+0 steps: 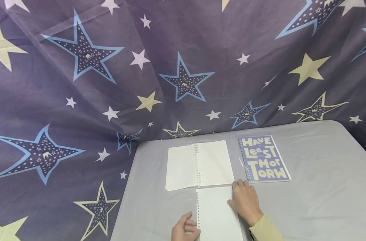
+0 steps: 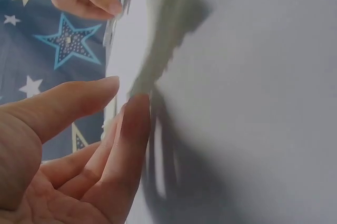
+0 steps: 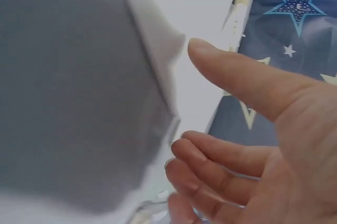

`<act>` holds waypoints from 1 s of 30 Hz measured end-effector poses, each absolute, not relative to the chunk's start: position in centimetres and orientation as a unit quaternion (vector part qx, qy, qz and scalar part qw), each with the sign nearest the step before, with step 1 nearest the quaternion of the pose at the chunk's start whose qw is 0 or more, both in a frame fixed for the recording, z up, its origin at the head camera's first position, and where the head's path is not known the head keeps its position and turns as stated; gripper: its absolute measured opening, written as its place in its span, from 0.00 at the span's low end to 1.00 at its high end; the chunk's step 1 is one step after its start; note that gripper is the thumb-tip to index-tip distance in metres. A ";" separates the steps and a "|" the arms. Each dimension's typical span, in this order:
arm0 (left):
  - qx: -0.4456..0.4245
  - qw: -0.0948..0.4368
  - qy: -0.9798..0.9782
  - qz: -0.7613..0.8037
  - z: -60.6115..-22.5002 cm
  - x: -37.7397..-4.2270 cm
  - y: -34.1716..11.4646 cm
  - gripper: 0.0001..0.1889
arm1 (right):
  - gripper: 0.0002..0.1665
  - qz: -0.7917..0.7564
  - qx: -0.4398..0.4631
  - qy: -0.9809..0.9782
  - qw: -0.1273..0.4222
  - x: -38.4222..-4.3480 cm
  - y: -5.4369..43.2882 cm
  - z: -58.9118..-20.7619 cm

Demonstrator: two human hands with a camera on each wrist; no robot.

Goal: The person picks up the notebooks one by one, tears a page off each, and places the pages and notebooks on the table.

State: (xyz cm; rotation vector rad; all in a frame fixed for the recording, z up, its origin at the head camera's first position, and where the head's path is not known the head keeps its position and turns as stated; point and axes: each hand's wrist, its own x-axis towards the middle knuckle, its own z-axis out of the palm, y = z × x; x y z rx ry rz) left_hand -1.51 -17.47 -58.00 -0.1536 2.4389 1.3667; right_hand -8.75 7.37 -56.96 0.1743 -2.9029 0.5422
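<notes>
White lined loose-leaf paper [image 1: 217,214], punched with holes along its left edge, lies in front of me in the head view. My left hand [image 1: 186,227] is at that punched edge, fingers loosely bent and thumb apart from them. At the opposite side, my right hand [image 1: 246,201] touches the paper's right edge near the top corner. In the right wrist view, the right hand's thumb [image 3: 237,71] and fingers are spread apart, with nothing pinched between them. Just beyond the paper lies an open ring binder [image 1: 214,164] with lined pages on both sides.
To the binder's right lies a purple cover [image 1: 265,159] with large cream lettering and rings along its left side. A grey cloth covers the table [image 1: 327,187]. Behind it hangs a dark curtain [image 1: 134,83] printed with stars.
</notes>
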 end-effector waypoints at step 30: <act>-0.101 -0.024 0.928 0.358 -53.6 -11.2 -20.4 0.20 | 0.42 0.257 0.152 -0.949 0.102 -12.8 -0.1 -55.2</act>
